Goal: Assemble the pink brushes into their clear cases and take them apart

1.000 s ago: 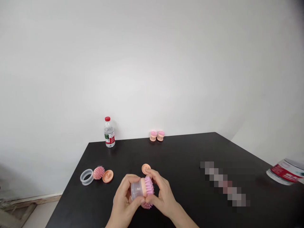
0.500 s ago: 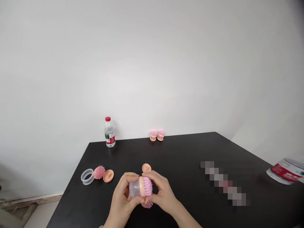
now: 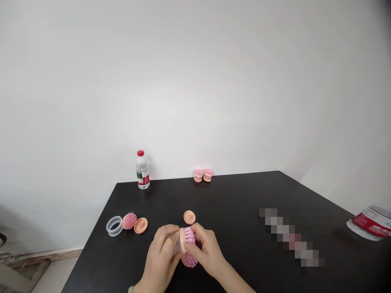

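My left hand is closed round the translucent ring of a pink brush with a peach collar. On its bristle side, my right hand grips the same brush, thumb and fingers at the collar and bristles. A second pink bristle piece lies just under the held brush, partly covered. Beyond the hands, a peach disc rests on the black table. To the left sit a clear ring, a pink bristle head and another peach disc.
A red-capped water bottle stands at the back left. Two pink brushes sit side by side at the table's back edge. A large bottle lies at the far right, and a pixelated strip crosses the right part of the table.
My left fingers have closed further over the translucent ring, which now shows less. My right thumb has moved up onto the bristles. The view has shifted slightly.
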The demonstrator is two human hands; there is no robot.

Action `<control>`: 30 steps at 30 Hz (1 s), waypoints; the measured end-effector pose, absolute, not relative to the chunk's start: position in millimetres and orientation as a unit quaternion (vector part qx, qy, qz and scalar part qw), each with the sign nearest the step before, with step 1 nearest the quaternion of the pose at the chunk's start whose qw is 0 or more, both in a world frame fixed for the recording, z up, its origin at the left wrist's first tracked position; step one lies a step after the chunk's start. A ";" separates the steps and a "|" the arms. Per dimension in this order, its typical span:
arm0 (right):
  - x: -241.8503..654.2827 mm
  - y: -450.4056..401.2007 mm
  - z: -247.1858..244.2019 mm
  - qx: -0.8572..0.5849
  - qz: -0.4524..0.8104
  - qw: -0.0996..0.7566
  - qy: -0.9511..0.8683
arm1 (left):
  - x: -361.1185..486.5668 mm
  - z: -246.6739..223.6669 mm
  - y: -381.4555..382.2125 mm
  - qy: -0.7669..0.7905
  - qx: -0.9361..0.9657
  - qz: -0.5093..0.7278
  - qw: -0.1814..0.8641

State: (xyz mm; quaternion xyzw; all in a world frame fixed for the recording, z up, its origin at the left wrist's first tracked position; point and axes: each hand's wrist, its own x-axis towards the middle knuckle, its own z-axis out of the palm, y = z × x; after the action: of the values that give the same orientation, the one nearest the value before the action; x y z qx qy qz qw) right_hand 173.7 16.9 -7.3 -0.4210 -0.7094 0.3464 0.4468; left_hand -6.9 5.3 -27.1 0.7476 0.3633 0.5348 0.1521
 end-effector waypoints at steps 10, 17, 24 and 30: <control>185.9 28.2 -12.0 -0.381 0.303 0.460 -0.743 | -10.7 -10.1 9.0 0.459 0.674 0.534 0.223; 202.2 64.8 -37.7 -0.446 0.112 0.406 -0.789 | -14.5 4.8 6.9 0.409 0.407 0.607 0.547; 195.9 82.7 -61.8 -0.425 0.075 0.333 -0.838 | -4.5 14.9 1.0 0.330 0.306 0.588 0.672; 204.0 76.5 -53.4 -0.456 0.077 0.340 -0.819 | -3.1 6.6 6.5 0.338 0.276 0.588 0.681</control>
State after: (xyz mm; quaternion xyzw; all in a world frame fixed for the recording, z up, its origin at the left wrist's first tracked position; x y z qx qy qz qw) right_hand 204.0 76.5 -53.4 -0.4561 -0.8187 0.0770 0.3403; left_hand -3.1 6.5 6.6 0.2758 0.3382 0.5880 0.6810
